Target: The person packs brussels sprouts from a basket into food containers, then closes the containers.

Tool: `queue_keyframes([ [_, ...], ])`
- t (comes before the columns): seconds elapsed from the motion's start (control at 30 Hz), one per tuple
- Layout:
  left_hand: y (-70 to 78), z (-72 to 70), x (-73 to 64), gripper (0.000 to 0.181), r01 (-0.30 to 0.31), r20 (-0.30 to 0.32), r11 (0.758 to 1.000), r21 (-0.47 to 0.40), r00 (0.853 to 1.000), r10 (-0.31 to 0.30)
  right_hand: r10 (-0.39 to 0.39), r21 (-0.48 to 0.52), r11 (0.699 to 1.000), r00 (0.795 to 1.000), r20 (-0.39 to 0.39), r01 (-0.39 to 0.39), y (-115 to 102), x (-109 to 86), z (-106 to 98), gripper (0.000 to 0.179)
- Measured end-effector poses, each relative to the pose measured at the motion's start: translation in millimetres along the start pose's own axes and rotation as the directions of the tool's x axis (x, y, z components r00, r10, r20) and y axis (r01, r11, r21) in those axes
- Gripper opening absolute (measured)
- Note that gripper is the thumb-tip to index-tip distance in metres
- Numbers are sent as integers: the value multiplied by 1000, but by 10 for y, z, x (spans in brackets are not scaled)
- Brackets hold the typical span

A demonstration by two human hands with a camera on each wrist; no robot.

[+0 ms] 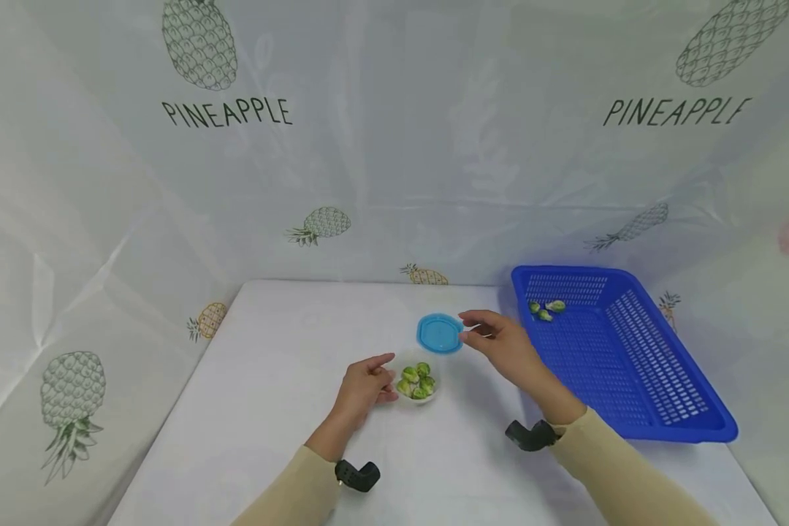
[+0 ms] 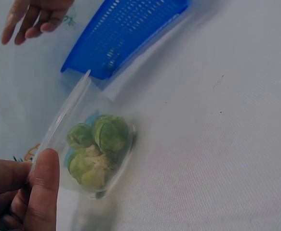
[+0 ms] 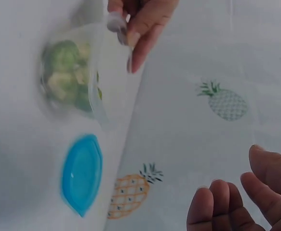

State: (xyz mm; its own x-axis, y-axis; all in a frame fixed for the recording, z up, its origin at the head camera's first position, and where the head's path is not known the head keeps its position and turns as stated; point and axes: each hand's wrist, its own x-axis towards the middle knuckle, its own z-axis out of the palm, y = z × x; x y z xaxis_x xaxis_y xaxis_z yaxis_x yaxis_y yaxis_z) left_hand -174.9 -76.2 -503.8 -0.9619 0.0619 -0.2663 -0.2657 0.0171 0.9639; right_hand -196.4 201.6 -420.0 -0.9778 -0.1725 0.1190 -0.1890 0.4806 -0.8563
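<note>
In the head view, the left hand (image 1: 361,391) pinches the rim of a clear bowl (image 1: 416,402) on the white desk (image 1: 302,329); several Brussels sprouts (image 1: 410,375) lie in it. Just behind the bowl lies a blue lid (image 1: 440,334). The right hand (image 1: 502,347) holds nothing, its fingers loosely bent and the thumb apart, between the lid and a blue basket (image 1: 585,358). A few more sprouts (image 1: 555,306) sit in the basket's far left corner.

The left wrist view shows thumb and fingers gripping the bowl's edge, with sprouts gathered at the bottom; the right hand hangs in the air near the basket.

In the right wrist view, the right hand's fingers curve around nothing, well apart from the lid, which lies beside the bowl.
</note>
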Motion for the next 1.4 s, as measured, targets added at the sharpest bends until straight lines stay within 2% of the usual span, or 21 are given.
queue_keyframes([
  [0.3, 3, -10, -18, 45, 2, 3, 1000, -16, 1000, -2, -14, -137, 991, 1000, -22, 11, -118, 27, -616, 47],
  [0.57, 12, -15, -30, 45, -1, -2, 1000, -9, 1000, 1, 8, -184, 983, 999, -31, -13, 48, 116, -1073, 55],
  [0.73, 8, -21, -38, 45, -10, 4, 1000, -11, 1000, 10, 8, -187, 982, 1000, -28, -13, 272, 197, -1253, 58],
  [0.9, 11, -18, -34, 44, -17, 6, 1000, -12, 1000, 17, 46, -158, 986, 999, -25, -50, 495, 263, -1414, 63],
  [1.13, 17, -22, -51, 44, -12, -4, 1000, -13, 1000, 12, 31, -209, 977, 999, -5, -32, 772, 368, -1542, 62],
  [1.4, 31, -28, -74, 44, -9, -7, 1000, -5, 1000, 9, 57, -272, 961, 997, 45, -43, 1035, 474, -1629, 60],
])
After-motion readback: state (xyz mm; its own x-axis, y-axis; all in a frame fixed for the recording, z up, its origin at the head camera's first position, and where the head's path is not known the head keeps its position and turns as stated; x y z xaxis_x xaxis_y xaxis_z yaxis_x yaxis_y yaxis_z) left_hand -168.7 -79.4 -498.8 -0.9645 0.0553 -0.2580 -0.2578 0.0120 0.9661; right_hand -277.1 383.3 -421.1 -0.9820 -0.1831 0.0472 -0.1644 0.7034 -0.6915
